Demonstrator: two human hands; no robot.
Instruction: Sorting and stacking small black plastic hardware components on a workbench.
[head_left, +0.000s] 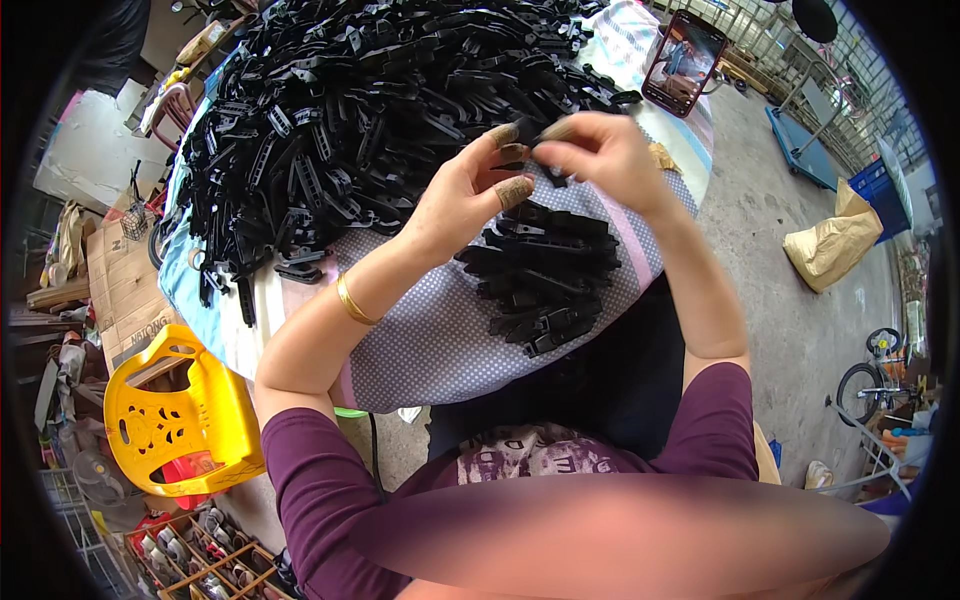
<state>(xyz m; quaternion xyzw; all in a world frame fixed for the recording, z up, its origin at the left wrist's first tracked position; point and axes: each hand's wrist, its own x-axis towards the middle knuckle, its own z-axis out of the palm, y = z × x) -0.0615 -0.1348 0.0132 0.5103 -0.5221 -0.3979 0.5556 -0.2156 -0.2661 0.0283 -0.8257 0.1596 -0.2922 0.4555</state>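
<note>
My left hand (470, 190) and my right hand (605, 155) meet above the near edge of a big heap of black plastic parts (370, 100). Brown tape wraps some of my fingertips. Between the fingers is a black plastic part (527, 130), mostly hidden. My left fingers close around one side of it, and the right thumb and forefinger pinch at its other side. Just below the hands, a smaller pile of long black plastic parts (545, 265) lies roughly lined up on the dotted tablecloth (410, 345).
A phone (685, 62) stands upright at the table's far right. To the left is a yellow plastic chair (185, 415) beside a cardboard sheet (130, 280). On the floor at right are a brown paper sack (830, 240), a blue crate (882, 195), a blue trolley (800, 150) and a small bicycle (868, 385).
</note>
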